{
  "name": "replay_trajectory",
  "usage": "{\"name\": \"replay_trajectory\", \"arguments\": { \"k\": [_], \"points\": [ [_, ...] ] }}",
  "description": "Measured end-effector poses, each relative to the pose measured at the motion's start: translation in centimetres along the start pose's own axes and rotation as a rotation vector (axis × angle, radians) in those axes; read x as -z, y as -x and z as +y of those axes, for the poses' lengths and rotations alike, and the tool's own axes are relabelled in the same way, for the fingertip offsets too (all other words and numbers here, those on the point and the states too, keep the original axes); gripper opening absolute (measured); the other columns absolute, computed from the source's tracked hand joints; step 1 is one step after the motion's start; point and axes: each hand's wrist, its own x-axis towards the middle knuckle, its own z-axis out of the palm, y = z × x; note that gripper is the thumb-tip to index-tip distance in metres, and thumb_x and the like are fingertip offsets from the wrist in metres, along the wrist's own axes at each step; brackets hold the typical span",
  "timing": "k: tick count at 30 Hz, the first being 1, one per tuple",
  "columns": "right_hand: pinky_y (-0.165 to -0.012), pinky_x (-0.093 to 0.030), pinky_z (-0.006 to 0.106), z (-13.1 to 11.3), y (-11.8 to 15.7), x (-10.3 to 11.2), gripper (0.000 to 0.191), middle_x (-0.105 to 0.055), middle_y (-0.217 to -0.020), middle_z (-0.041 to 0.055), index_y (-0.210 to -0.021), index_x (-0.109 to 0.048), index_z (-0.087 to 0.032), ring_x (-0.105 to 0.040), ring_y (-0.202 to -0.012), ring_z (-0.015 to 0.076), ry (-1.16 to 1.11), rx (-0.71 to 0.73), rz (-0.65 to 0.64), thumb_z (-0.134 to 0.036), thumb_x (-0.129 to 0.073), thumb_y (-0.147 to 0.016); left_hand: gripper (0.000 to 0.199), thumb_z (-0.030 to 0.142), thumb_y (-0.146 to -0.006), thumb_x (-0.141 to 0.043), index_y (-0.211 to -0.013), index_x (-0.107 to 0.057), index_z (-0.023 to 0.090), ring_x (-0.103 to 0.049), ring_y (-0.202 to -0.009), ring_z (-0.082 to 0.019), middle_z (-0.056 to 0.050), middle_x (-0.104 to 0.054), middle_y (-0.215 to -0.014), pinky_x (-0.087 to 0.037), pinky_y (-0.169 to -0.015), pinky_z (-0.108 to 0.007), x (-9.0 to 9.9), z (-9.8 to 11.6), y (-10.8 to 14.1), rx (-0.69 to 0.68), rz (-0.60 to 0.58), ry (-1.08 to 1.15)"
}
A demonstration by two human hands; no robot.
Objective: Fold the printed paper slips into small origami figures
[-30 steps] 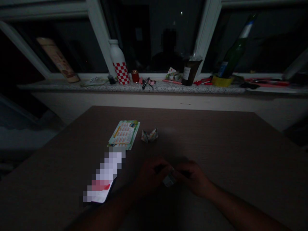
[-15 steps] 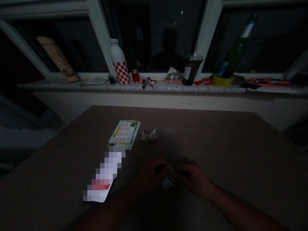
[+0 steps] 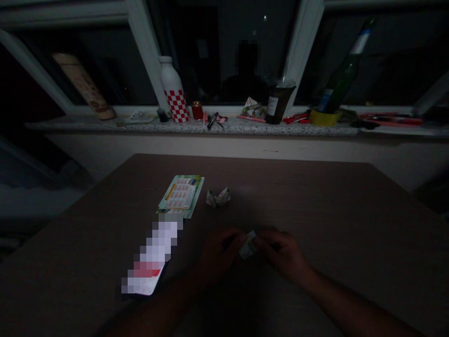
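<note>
A small folded piece of paper (image 3: 249, 246), pale with some green, is held between my two hands near the front middle of the table. My left hand (image 3: 222, 250) pinches its left side, and my right hand (image 3: 282, 255) pinches its right side. Beyond my hands stands a folded paper figure (image 3: 218, 197) with two raised points. To its left lies a stack of printed cards (image 3: 180, 194) with calendar-like grids. A lit phone (image 3: 150, 262), its screen pixelated, lies left of my left hand.
Behind the brown table (image 3: 315, 201), a speckled windowsill (image 3: 228, 127) carries a checkered bottle (image 3: 175, 93), a tan flask (image 3: 84, 86), a red jar (image 3: 197, 110), a dark cup (image 3: 278, 104), a green bottle (image 3: 345, 70) and yellow tape (image 3: 323, 118).
The small folded paper has moved slightly up and away between my hands and is turned, with more of it showing. My fingers have shifted along its edges.
</note>
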Motion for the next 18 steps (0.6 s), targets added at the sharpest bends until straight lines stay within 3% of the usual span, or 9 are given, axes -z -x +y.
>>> {"name": "replay_trajectory", "arguments": {
  "k": [4,10,18],
  "points": [
    [-0.045,-0.039,0.019,0.32,-0.01,0.00,0.027,-0.059,-0.057,0.0001,-0.081,-0.070,-0.015,-0.050,-0.049,0.0102,-0.008,-0.028,0.027,-0.035,-0.054,-0.088,0.040,0.048,-0.087,-0.046,-0.070,-0.058,0.015,-0.041,-0.040,-0.008,0.006,-0.044,-0.045,-0.030,-0.042,-0.019,-0.12,-0.09,-0.01,0.075,-0.021,0.070],
    [-0.049,-0.043,0.021,0.38,-0.09,0.10,0.021,-0.065,-0.064,0.0015,-0.086,-0.071,-0.017,-0.055,-0.054,0.0119,-0.029,-0.007,0.058,-0.034,-0.058,-0.084,0.036,0.046,-0.087,-0.048,-0.088,-0.064,0.014,-0.053,-0.056,-0.011,0.000,-0.058,-0.064,-0.040,-0.053,-0.021,-0.02,-0.39,-0.34,0.025,0.009,0.137],
    [-0.053,-0.047,0.022,0.32,-0.12,0.07,0.019,-0.069,-0.071,0.0027,-0.092,-0.071,-0.018,-0.060,-0.060,0.0135,-0.082,-0.025,0.054,-0.032,-0.061,-0.082,0.031,0.040,-0.088,-0.049,-0.098,-0.063,0.014,-0.053,-0.061,-0.012,-0.001,-0.058,-0.070,-0.041,-0.056,-0.022,0.09,-0.96,-0.20,-0.014,0.011,0.165]
  ]
}}
